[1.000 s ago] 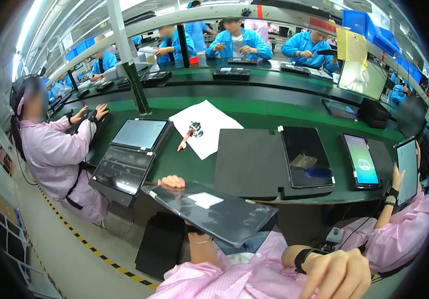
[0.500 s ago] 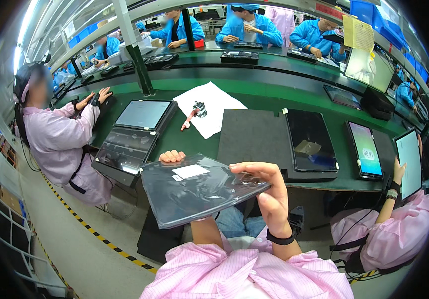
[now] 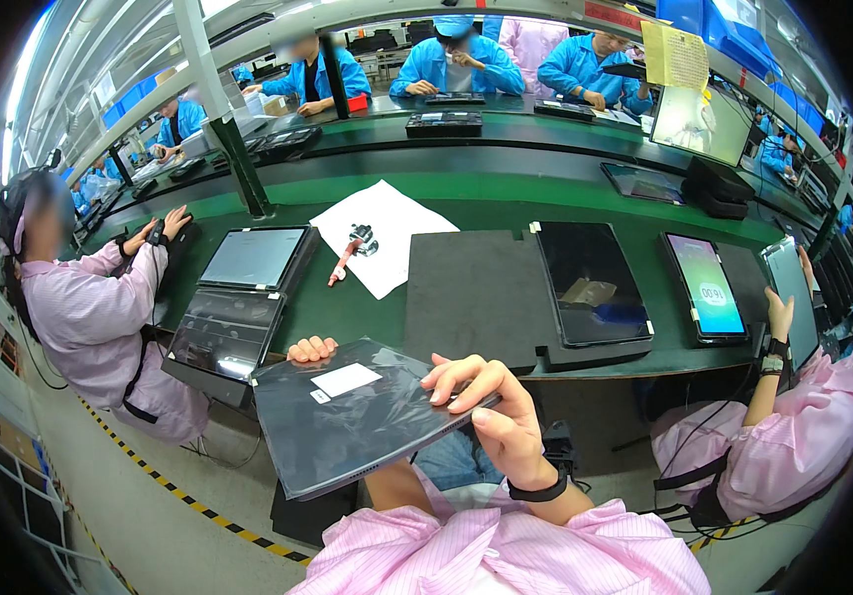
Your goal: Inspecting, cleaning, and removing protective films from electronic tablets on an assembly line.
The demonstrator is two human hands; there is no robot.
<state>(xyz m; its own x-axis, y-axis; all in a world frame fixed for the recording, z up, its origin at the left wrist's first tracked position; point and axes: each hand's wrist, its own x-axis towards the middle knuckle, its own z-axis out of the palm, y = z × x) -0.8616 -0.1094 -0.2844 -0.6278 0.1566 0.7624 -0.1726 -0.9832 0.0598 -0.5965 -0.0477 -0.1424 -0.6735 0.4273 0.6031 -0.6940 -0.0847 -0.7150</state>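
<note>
Both hands clamped on dark flat tablet (image 3: pixel 362 421), glossy wrap, white label, left hand (image 3: pixel 311 349), right hand (image 3: pixel 496 412)

Most of the left hand (image 3: pixel 311 349) lies hidden behind the dark flat tablet in a glossy plastic sleeve (image 3: pixel 362 412), only its fingertips showing over the far edge. The sleeve also covers the left forearm. The right hand's (image 3: pixel 494 415) thumb side presses the near edge, its palm turned from view. The small white label (image 3: pixel 344 380) is too small to read.
</note>
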